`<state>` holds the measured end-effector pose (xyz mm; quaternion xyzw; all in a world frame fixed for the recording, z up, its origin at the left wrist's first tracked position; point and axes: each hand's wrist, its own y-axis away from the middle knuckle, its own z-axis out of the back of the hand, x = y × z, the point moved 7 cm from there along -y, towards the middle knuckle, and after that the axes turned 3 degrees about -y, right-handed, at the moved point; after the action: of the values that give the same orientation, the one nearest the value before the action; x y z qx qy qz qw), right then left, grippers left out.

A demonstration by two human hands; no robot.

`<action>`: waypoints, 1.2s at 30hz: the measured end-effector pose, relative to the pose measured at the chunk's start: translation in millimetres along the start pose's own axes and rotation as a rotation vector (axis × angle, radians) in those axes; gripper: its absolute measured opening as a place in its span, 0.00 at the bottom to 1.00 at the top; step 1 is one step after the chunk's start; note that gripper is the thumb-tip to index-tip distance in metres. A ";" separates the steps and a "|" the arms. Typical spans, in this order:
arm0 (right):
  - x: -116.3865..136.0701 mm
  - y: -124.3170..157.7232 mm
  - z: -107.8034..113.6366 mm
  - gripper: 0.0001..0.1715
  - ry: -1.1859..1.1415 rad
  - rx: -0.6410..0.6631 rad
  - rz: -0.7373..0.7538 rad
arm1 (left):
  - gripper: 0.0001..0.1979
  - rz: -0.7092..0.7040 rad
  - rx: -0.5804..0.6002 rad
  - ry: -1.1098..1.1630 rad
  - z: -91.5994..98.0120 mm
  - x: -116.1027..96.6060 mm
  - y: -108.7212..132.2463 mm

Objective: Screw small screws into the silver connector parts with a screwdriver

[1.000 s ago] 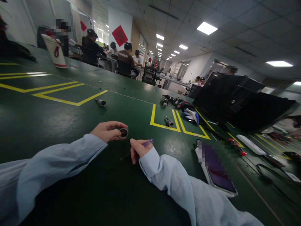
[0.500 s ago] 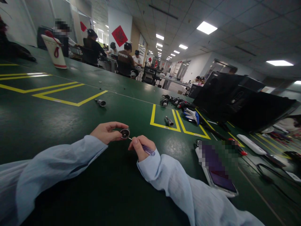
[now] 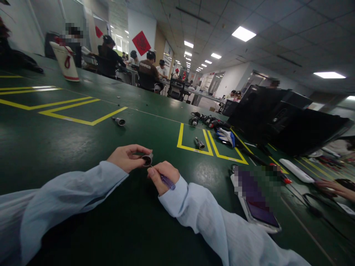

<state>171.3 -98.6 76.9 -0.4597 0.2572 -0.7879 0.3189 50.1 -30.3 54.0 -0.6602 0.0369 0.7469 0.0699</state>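
Note:
My left hand pinches a small round dark metal part just above the green table. My right hand is closed around a thin screwdriver with a translucent purple handle. Its metal tip points up and left into the round part. Both forearms, in light blue sleeves, rest on the table.
A similar metal part lies by the left yellow marking and another inside a yellow box. Beyond are several tools, a white and blue glove, black cases and a phone. Another person's hand reaches in at right.
My right hand turned the purple screwdriver round and brought its tip to the round part in my left hand. Another person's hand has appeared at the right edge.

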 end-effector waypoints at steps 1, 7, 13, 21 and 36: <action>0.8 -0.1 0.5 0.15 -0.001 0.004 0.009 | 0.14 0.003 0.000 -0.001 -0.2 0.4 0.2; 1.7 -1.1 4.9 0.15 -0.023 0.010 -0.011 | 0.13 0.015 0.011 -0.019 -1.0 -0.7 1.1; 0.8 -0.4 3.2 0.15 -0.026 0.015 -0.014 | 0.14 0.021 0.020 -0.009 -1.7 -0.5 0.6; 1.8 0.0 -1.2 0.16 0.041 0.018 0.030 | 0.12 0.036 -0.022 0.012 -0.8 0.5 1.3; 3.7 0.2 0.4 0.15 -0.013 0.044 0.038 | 0.10 0.055 -0.018 0.003 -1.1 -2.8 4.0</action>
<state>170.4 -101.5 79.0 -0.4527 0.2462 -0.7843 0.3455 50.9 -34.5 56.5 -0.6605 0.0481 0.7480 0.0434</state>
